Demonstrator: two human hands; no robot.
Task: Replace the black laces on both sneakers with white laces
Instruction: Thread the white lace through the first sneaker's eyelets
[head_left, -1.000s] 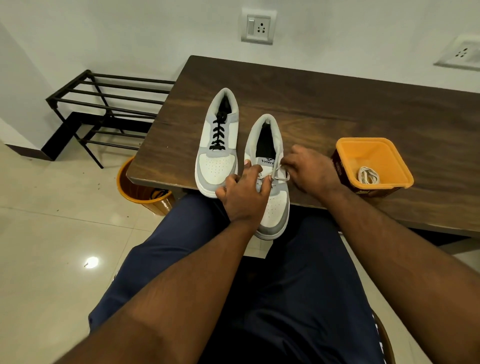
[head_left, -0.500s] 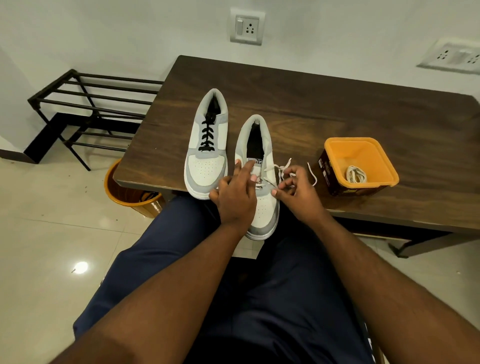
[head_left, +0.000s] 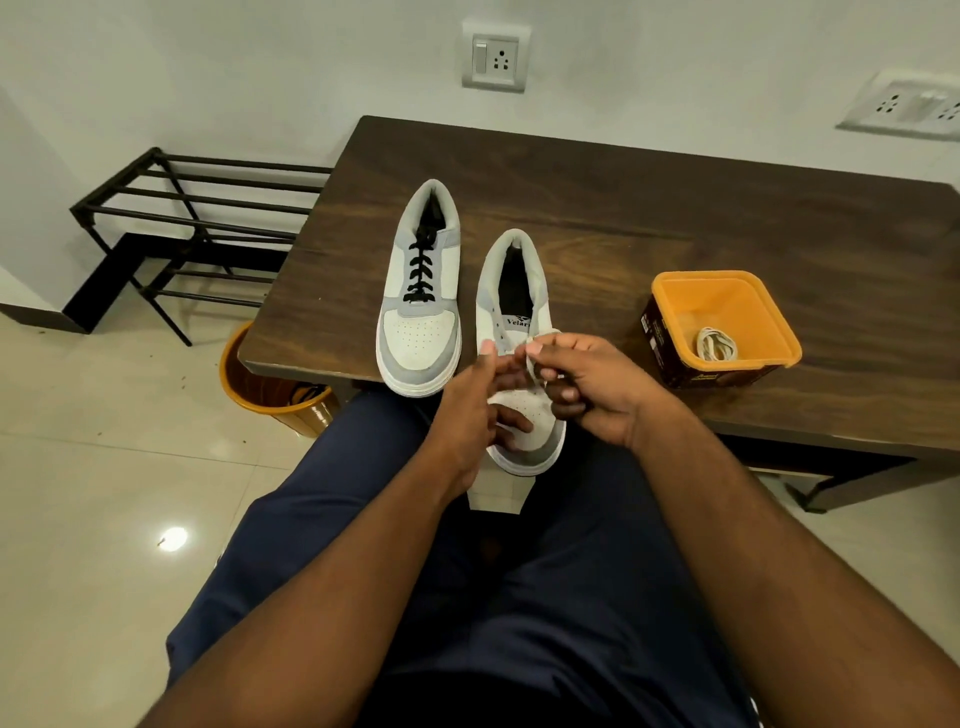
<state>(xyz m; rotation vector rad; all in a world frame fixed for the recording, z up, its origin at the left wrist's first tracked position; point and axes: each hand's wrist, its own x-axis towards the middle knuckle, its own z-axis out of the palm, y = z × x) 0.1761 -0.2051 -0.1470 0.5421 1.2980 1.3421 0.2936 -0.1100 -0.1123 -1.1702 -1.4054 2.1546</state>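
head view: hands (head_left: 524, 384) pinch white lace (head_left: 531, 364) over sneaker (head_left: 524, 415).

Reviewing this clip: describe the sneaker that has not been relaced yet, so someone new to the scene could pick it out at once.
Start at the dark wooden table, where two grey-and-white sneakers lie side by side near the front edge. The untouched sneaker is the one nearer the black metal rack, with no hand on it. It alone shows black laces criss-crossed up its front.
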